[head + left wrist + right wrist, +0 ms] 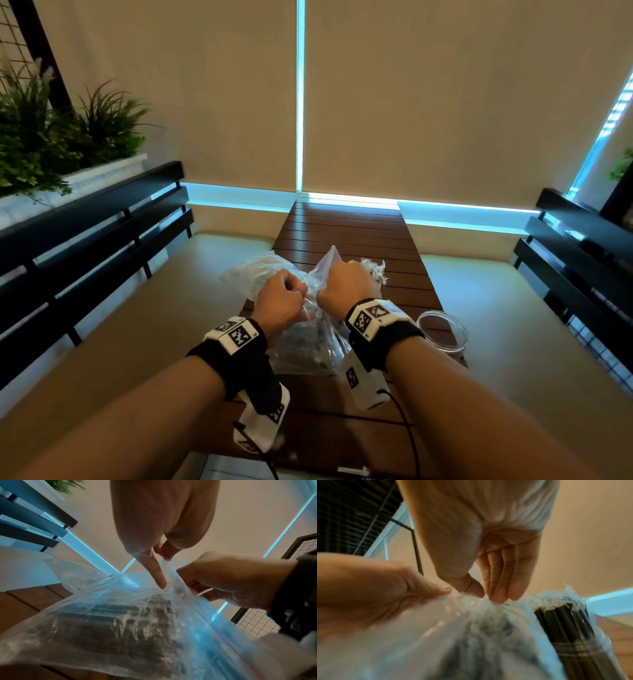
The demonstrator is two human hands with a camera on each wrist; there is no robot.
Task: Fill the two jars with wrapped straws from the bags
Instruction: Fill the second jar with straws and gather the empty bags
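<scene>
Clear plastic forms the bag (310,339) that both hands lift just above the slatted wooden table (346,236); a bundle of dark wrapped straws (120,622) hangs inside it, directly below the fingers. The left hand (279,303) pinches one side of the bag's mouth between thumb and curled fingers, and the right hand (346,284) pinches the opposite side, the two grips nearly touching at the top edge. In the left wrist view, the bundle's long axis runs away from the mouth toward the bag's bottom, so the straws point end-on at the opening. A judgement from this arrangement: the step in hand is pulling the mouth apart, and the coming move turns on the straw ends lying straight beneath the pinch, equally near to both hands. A glass jar (443,330) stands on the table just right of the right wrist, so that hand is nearer for the transfer. In the right wrist view a second pack of dark straws (570,626) stands beside the bag. Another crumpled clear bag (253,274) lies on the table beyond the left hand. Only one jar is in view.
</scene>
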